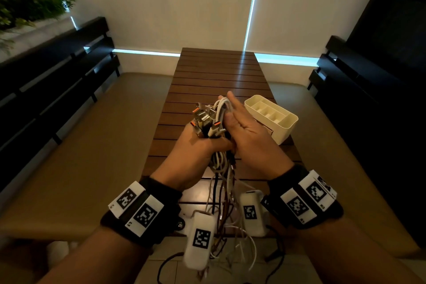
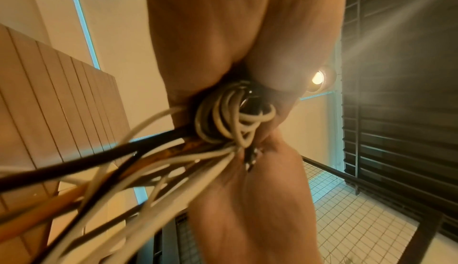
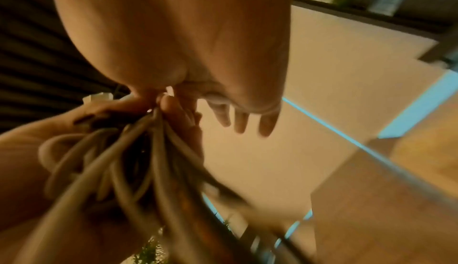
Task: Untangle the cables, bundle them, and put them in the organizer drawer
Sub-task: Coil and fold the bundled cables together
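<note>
My left hand grips a thick bunch of white, black and brown cables, with the USB plugs sticking up above the fist. The loose cable tails hang down past the table edge toward me. My right hand lies flat against the right side of the bunch, fingers straight, touching the white loops. In the left wrist view the cable loops sit packed in my palm. The right wrist view shows my straight fingers beside the cables. A white organizer with several compartments stands on the table, right of my hands.
The dark slatted wooden table runs away from me, bare beyond the organizer. Tan cushioned benches flank it on both sides, with dark slatted backrests. A plant is at the far left.
</note>
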A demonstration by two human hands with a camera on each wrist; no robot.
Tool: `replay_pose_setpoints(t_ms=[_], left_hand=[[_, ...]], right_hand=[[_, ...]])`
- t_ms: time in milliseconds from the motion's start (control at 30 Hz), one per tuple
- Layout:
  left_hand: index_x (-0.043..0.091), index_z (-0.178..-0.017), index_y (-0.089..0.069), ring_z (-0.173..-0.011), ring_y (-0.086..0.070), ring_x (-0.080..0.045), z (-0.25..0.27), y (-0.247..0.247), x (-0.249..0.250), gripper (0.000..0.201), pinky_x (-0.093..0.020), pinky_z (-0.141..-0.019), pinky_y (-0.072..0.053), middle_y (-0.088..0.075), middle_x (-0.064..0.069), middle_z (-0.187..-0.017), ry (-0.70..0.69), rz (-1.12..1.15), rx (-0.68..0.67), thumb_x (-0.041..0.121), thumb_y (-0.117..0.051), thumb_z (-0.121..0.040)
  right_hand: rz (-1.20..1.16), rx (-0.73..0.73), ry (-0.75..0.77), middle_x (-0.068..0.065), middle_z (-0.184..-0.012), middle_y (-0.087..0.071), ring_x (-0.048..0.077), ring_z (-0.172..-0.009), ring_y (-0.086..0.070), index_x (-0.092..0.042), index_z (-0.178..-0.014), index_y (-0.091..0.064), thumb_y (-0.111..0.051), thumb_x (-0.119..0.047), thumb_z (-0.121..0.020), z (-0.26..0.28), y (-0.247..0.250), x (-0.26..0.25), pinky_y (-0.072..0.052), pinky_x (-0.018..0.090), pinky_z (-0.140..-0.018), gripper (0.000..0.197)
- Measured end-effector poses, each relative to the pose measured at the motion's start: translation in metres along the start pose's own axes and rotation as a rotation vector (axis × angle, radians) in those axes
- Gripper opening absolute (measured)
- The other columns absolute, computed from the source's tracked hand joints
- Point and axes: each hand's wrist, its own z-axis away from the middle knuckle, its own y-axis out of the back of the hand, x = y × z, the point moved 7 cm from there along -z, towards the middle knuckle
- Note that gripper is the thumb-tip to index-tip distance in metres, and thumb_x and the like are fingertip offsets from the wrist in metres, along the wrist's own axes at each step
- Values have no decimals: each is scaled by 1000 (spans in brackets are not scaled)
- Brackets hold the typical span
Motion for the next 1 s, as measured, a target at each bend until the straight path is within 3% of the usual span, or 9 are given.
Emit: replay_pose_setpoints(t_ms=[100, 200, 333, 400, 500, 733, 867, 933, 1000], left_hand=[[-1, -111, -64, -96, -66, -43, -5, 7, 0, 35, -58, -87, -54, -66, -26, -101, 29, 64, 39, -3, -63, -76], [9, -99, -72, -91, -68, -35, -7, 15, 3, 26, -57, -89, -54, -69, -18, -92, 69, 137, 18, -2, -64, -76], [5, -106, -66, -71, -64, -24, -7, 13, 6, 37, -39, -67, -57, -62, -12, -83, 67, 252, 27, -7, -60, -72], [1, -122, -57, -68, -62, -20, -7, 12, 11, 50, -35, -64, -55, -61, -10, -85, 52, 303, 19, -7, -59, -73], [2, -128, -53, -65, -58, -16, -8, 15, 17, 53, -32, -66, -52, -61, -7, -84, 28, 350, 16, -6, -58, -76], [9, -110, -54, -54, -46, -9, -7, 26, 12, 23, -25, -56, -46, -50, -1, -72, 65, 414, 109, 13, -58, -88], [7, -110, -52, -53, -46, -9, -10, 30, 10, 24, -24, -54, -44, -50, -1, -71, 63, 408, 115, 11, -61, -88], [7, -113, -52, -55, -48, -9, -11, 26, 9, 30, -24, -55, -40, -49, -3, -72, 52, 390, 116, 9, -62, -85], [5, -114, -55, -57, -53, -9, -12, 22, 7, 34, -25, -57, -40, -52, -4, -73, 47, 377, 121, 8, -64, -82]], right_hand=[[-655, -184, -53, 0, -150, -49, 24, -141, -43, -38, -155, -22, -56, -47, -93, 7, -20, 16, -35, 56, -114, 72], [-771, -299, -134, 0, -138, -60, 26, -129, -56, -35, -153, -18, -75, -15, -78, 15, -34, 28, -49, 47, -102, 96], [-406, -387, -208, 1, -96, -74, 18, -88, -71, -23, -115, -61, -72, 4, -81, 23, -43, 39, -59, 38, -83, 45], [-106, -407, -184, -2, -70, -68, 12, -65, -65, -25, -91, -69, -69, -5, -88, 27, -48, 41, -56, 29, -69, 21], [44, -334, -218, -6, -58, -60, 10, -54, -57, -14, -92, -68, -62, -12, -92, 27, -45, 60, -51, 25, -58, 6], [205, -382, -335, -6, -79, -67, 11, -71, -62, -27, -87, -69, -78, -30, -82, 23, -19, 92, -53, 28, -70, 11], [236, -605, -392, -14, -127, -62, 6, -118, -56, -49, -126, -52, -87, -43, -66, 25, -11, 87, -44, 40, -107, 69], [144, -583, -308, -20, -142, -50, 2, -132, -45, -49, -146, -33, -87, -48, -62, 18, -5, 63, -35, 36, -114, 99], [66, -536, -206, -24, -139, -50, -1, -132, -44, -46, -148, -31, -87, -45, -65, 10, -6, 39, -34, 31, -113, 100]])
